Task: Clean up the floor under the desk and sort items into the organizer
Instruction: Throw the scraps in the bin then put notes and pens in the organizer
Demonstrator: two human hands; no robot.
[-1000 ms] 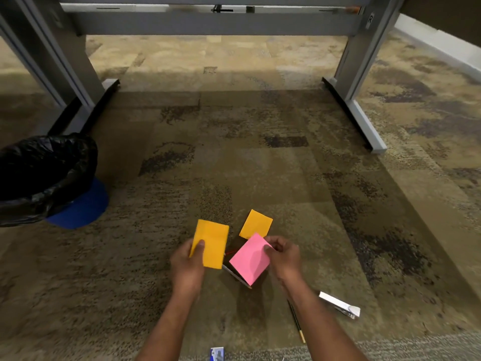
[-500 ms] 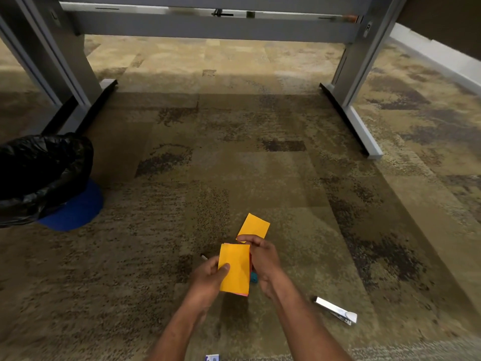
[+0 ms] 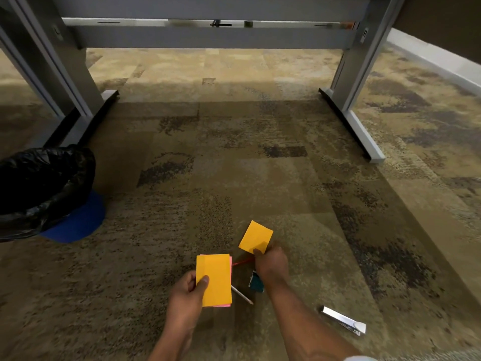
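left hand, right hand and forearms bare, pale right sleeve edge

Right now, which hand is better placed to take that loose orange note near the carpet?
Right. The right hand pinches the near edge of the loose orange note, so it only has to lift. The left hand is full, gripping the stack of orange and pink notes.

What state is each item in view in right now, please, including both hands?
left hand: holds the stack of notes, orange on top, pink beneath.
right hand: pinches the near edge of the single orange note.
pencil: lying on the carpet, untouched.
silver wrapper: lying on the carpet, untouched.
bin: upright, open, black-lined.
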